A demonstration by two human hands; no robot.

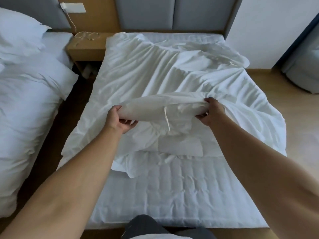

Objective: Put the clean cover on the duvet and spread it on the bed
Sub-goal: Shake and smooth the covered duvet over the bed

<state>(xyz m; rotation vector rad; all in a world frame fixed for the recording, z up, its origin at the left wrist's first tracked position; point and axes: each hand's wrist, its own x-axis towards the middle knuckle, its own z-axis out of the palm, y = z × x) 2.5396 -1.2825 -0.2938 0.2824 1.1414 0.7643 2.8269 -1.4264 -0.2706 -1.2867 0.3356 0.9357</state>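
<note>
I have the left hand (120, 119) and right hand (209, 112) clamped on a rolled fold of the cover (155, 107), mid-bed (172, 195). Step: opening the cover. Next, I judge, spread it toward twelve o'clock.

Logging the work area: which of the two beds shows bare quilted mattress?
The right-hand bed, before the person: its foot end is bare quilting. The left-hand bed is covered with bedding and carries pillows.
</note>
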